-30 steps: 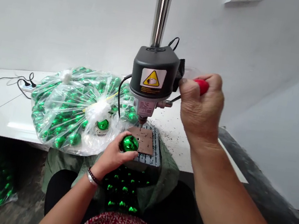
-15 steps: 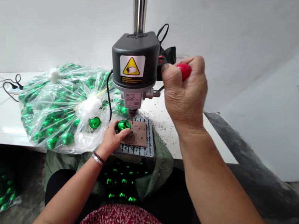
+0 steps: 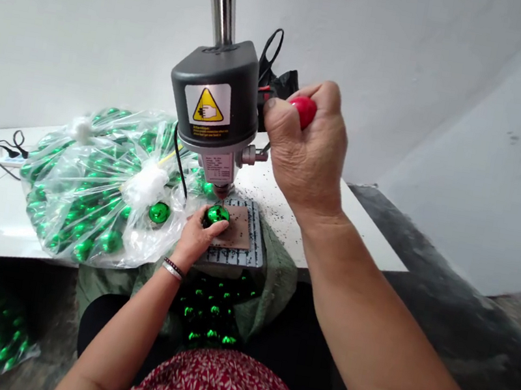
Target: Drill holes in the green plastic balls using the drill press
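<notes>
My left hand (image 3: 195, 236) has its fingers and thumb closed around a shiny green ball (image 3: 218, 216), just under the chuck of a drill press (image 3: 217, 92). The ball is at the left part of a brown board (image 3: 240, 228), which lies on the grey slotted base (image 3: 256, 247). My right hand (image 3: 310, 147) is wrapped round the red knob (image 3: 303, 112) of the press lever, to the right of the motor housing. The drill tip is hard to make out above the ball.
Clear plastic bags of green balls (image 3: 85, 194) lie left of the press, with one loose ball (image 3: 159, 212) beside them. More balls (image 3: 215, 310) sit in green cloth below the table edge. Dark crumbs dot the white table (image 3: 357, 237). Cables lie far left.
The green ball and my left hand have shifted slightly right relative to the base. The whole view has moved a little, so the press appears further left. My right hand still grips the knob.
</notes>
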Available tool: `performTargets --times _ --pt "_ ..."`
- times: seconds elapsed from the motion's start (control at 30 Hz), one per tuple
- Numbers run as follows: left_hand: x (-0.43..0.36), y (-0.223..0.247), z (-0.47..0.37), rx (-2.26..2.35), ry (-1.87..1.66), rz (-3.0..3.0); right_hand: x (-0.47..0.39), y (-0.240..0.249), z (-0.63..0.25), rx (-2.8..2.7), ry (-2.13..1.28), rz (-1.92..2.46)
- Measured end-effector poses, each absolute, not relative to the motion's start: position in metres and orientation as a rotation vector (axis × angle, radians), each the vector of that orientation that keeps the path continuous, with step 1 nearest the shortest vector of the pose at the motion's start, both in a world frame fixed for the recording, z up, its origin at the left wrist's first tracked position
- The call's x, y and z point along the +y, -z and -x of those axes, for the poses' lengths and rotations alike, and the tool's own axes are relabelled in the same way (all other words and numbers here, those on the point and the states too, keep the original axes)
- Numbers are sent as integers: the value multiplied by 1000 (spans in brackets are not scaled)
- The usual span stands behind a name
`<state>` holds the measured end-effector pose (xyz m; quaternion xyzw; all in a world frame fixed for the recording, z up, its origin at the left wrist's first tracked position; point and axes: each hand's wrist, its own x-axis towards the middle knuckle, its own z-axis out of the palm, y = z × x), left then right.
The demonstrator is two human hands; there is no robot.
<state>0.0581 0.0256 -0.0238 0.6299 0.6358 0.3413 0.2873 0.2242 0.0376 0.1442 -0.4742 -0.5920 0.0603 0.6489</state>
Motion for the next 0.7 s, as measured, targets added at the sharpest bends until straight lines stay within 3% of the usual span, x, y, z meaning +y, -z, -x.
performTargets --times 0.23,0.7 --pt "25 25 -65 1864 -759 -2050 40 -140 -226 -1343 -161 1020" --pt "21 30 -70 1873 -827 -1973 27 -119 -227 -1334 -87 1051"
